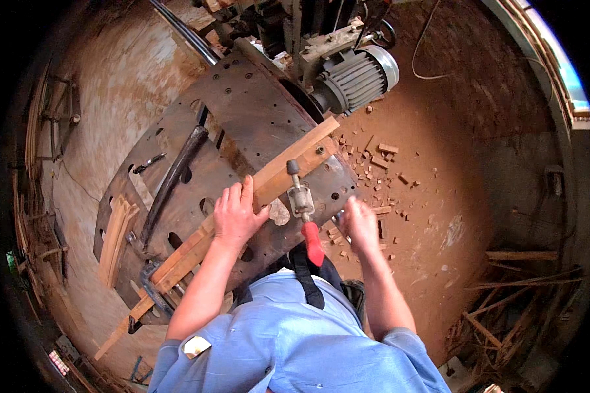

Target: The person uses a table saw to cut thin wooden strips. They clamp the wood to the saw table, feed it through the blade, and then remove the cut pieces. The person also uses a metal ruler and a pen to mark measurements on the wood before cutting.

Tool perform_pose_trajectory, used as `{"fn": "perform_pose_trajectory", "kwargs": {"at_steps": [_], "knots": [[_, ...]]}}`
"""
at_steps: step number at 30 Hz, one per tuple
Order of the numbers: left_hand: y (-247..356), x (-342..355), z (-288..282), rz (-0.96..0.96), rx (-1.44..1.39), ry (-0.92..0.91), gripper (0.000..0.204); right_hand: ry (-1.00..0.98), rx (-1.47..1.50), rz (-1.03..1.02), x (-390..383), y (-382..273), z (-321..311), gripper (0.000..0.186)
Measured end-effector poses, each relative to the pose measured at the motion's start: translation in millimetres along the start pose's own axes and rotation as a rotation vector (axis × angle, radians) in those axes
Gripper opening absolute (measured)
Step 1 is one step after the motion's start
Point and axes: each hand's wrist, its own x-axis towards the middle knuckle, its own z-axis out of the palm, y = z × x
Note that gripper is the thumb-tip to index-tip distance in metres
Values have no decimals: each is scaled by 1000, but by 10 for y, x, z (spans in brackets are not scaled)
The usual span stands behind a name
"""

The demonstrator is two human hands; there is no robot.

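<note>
A long wooden strip runs diagonally across a dark metal machine table full of holes. My left hand lies on the wood near the middle, fingers stretched and thumb apart. Just right of it stands a metal toggle clamp with a red handle pointing toward me; its dark rubber tip is over the wood. My right hand is closed beside the table's right edge, next to a small metallic part. What its fingers hold, if anything, is hidden.
A grey finned motor sits beyond the table. A curved dark bar, a bundle of wood pieces and a bluish metal clamp are at left. Small offcuts litter the floor; scrap timber lies at right.
</note>
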Motion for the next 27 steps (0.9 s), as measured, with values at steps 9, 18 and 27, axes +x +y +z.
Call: {"fn": "perform_pose_trajectory", "kwargs": {"at_steps": [9,18,27], "knots": [[58,0,-19,8,3,-2,79,-219,57,311,-214,695,171,56],[39,-31,53,80,70,92,78,-313,192,152,-61,842,441,72],[28,-62,120,92,98,139,72,-292,312,227,114,887,617,74]]}}
